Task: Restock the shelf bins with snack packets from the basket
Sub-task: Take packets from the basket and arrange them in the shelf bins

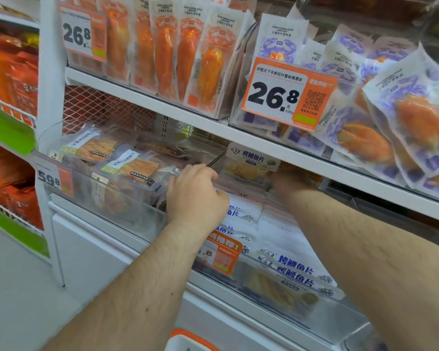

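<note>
White fish-fillet snack packets [289, 264] with blue lettering fill the clear lower shelf bin [322, 323]. My right hand [288, 179] reaches deep under the shelf board and holds one such packet [250, 163] upright at the back of the bin; its fingers are mostly hidden in shadow. My left hand [195, 195] sits at the clear divider wall [217, 158] between two bins. The thumb is on the left side and the curled fingers are on the white-packet side, gripping it. An orange and white basket rim [188, 342] shows at the bottom edge.
The left bin [107, 198] holds clear packets of dried fish with a 59.8 tag. The upper shelf carries orange crab-stick packets [167, 51] and purple ones [403, 117], which overhang the shelf edge [264, 145] above my right arm. Another rack [8, 122] stands at the left.
</note>
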Motion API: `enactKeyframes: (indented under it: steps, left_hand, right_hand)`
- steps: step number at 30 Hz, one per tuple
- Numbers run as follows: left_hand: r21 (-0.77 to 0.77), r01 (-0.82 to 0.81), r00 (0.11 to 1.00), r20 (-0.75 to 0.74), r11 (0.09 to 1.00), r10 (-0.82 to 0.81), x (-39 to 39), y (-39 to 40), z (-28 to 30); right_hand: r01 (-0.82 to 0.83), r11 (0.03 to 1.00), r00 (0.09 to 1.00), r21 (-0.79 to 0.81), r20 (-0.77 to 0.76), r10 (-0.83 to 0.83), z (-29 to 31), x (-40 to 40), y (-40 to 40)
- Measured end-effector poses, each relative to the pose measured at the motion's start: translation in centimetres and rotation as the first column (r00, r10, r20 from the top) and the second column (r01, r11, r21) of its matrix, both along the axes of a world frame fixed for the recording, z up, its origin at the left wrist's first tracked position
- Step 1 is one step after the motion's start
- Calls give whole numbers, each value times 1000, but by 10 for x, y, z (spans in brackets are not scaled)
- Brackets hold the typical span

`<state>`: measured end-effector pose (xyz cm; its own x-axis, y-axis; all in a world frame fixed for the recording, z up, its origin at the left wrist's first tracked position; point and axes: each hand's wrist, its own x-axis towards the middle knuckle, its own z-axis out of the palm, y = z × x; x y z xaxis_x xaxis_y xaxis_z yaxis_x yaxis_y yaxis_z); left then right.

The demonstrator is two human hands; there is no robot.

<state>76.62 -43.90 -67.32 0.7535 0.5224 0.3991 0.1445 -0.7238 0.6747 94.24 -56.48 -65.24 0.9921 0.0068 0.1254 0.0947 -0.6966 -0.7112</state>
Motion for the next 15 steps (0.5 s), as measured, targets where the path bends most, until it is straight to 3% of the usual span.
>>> enactKeyframes:
  steps: [3, 5, 8, 15]
  left_hand:
    - [132, 13, 999, 49, 991, -20, -18, -13, 12]
    - [145, 89, 995, 37, 985, -95, -33, -24, 15]
    - [86, 283, 952, -146, 955, -269, -57, -38, 13]
    - [127, 560, 680, -635, 818, -367, -102, -61, -14]
  right_hand:
    - [15, 1000, 999, 21, -29, -14, 13, -30, -6]
    - [-6, 985, 998, 171, -66, 17, 18, -61, -12]
    - [-46, 911, 999, 409, 10, 46, 20, -125, -27]
    - [-235, 852, 970, 469, 63, 233, -11, -222, -51]
